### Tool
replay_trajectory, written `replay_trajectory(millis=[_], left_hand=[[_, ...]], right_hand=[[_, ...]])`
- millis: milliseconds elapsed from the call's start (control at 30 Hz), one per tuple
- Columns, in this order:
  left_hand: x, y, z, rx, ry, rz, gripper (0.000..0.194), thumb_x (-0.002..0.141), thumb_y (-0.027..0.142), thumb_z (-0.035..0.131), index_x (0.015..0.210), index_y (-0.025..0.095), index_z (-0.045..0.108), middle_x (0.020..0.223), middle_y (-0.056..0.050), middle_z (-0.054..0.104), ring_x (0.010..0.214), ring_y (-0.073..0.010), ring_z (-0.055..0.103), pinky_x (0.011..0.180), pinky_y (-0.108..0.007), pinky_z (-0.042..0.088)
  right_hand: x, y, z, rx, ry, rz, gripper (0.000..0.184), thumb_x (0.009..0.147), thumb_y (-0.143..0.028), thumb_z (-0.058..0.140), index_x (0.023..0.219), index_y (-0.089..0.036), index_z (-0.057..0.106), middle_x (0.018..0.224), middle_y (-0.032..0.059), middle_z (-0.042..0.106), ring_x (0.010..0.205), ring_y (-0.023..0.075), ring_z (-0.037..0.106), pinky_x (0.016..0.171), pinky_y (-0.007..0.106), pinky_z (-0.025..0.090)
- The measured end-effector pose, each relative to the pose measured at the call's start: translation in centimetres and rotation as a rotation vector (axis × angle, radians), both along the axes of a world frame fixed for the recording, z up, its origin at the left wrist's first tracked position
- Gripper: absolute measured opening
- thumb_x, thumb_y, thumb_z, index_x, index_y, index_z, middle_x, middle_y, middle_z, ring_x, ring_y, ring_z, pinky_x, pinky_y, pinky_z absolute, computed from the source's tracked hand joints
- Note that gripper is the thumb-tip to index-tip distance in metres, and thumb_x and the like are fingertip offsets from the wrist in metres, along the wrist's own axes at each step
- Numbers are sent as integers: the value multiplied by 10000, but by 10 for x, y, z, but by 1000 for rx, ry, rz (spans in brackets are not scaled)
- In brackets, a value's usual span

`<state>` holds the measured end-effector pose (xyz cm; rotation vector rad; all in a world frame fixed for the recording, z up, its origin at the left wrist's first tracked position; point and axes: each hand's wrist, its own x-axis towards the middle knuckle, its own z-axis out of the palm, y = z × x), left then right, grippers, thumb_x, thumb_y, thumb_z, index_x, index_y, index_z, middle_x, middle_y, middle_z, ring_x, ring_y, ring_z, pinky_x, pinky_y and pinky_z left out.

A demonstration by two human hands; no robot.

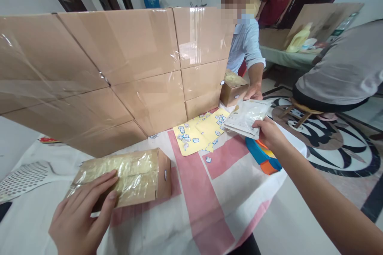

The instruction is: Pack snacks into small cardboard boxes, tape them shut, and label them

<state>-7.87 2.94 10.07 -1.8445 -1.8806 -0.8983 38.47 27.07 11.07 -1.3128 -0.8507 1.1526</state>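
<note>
Brown cardboard is being touched at the left, where a taped carton (139,169) lying on the table is being partly covered by the left hand (82,213). Its fingers are being held long and stretched over the top face, and the thumb is being held wide of them near the front edge. A small sticker (165,174) is being displayed on the carton's right end.

At the right, a stack of white plastic packets (242,121) is being gripped at its near edge by the right hand (269,133), with thumb and fingers being pinched narrow upon it. The packets are being held above the table, and a blue and orange object (257,155) is being partly hidden beneath them. Just beyond, a co-worker's hand (254,92) is being held beside a smaller carton (235,91); whether the packets are being touched by it cannot be told.

Between the two hands, yellow sheets (197,146) dotted with blue-edged stickers are being supported by a pink and white tablecloth (194,203). The far side is being closed off by a wall of stacked boxes (143,48), wrapped in clear tape. A white perforated paddle (26,179) is being supported by the table at the far left.
</note>
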Motion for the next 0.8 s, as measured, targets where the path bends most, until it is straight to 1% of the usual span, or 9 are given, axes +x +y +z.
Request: replay_trajectory(millis=[100, 167, 233, 333, 500, 600, 667, 733, 800], left_hand=[[3, 0, 1, -12, -12, 15, 200, 997, 358, 558, 1122, 291, 700, 1202, -56, 765, 1112, -295, 707, 741, -391, 425], [3, 0, 2, -22, -15, 25, 203, 999, 355, 558, 1130, 287, 697, 1212, -62, 761, 1119, -302, 706, 747, -397, 431], [3, 0, 1, -26, -15, 24, 204, 998, 358, 561, 1129, 285, 699, 1212, -62, 762, 1117, -304, 708, 756, -400, 440], [1, 0, 0, -5, -14, 5, 191, 985, 359, 582, 1108, 286, 708, 1196, -55, 767, 1095, -298, 716, 763, -397, 452], [1, -2, -2, 25, 0, 11, 173, 982, 327, 595, 1107, 290, 708, 1186, -52, 774, 1083, -285, 721, 757, -393, 438], [6, -4, -2, 31, -18, 27, 179, 988, 326, 585, 1115, 290, 705, 1195, -52, 772, 1109, -290, 717, 787, -394, 430], [8, -5, -1, 37, -22, 30, 184, 992, 324, 580, 1126, 290, 703, 1203, -53, 769, 1124, -292, 714, 801, -394, 426], [10, -5, -1, 47, -20, 25, 186, 994, 314, 582, 1135, 291, 701, 1205, -55, 769, 1125, -289, 713, 810, -395, 426], [10, -6, -2, 60, -21, 17, 184, 995, 306, 585, 1137, 290, 701, 1200, -57, 770, 1123, -288, 714, 819, -398, 429]], right_hand=[[7, -22, 5, 85, -77, 125, 361, 611, -213, 743, 955, -217, 633, 857, 48, 738, 820, 277, 732, 663, 369, 617], [7, -34, 10, 151, -149, 223, 444, 664, -307, 836, 1055, -213, 648, 967, 64, 760, 892, 277, 738, 748, 386, 623], [4, -44, 15, 191, -182, 297, 550, 689, -374, 889, 1149, -216, 633, 1037, 70, 764, 917, 264, 738, 782, 383, 623], [-3, -55, 23, 211, -207, 374, 615, 720, -424, 902, 1223, -223, 611, 1045, 68, 761, 868, 243, 735, 716, 348, 621], [-19, -68, 30, 218, -291, 463, 457, 817, -527, 821, 1092, -201, 658, 887, 46, 733, 723, 201, 689, 546, 260, 543], [-24, -75, 29, 181, -317, 470, 422, 901, -591, 714, 1062, -203, 685, 800, 28, 707, 648, 180, 648, 497, 243, 496], [-26, -81, 27, 142, -310, 445, 434, 925, -610, 673, 1100, -215, 708, 837, 38, 730, 701, 201, 678, 533, 259, 525], [-27, -86, 25, 112, -322, 381, 430, 930, -617, 658, 1123, -239, 731, 940, 54, 762, 845, 241, 723, 642, 295, 586], [-28, -90, 23, 96, -374, 268, 398, 915, -616, 673, 1079, -264, 759, 1049, 63, 772, 1012, 275, 730, 796, 338, 619]])
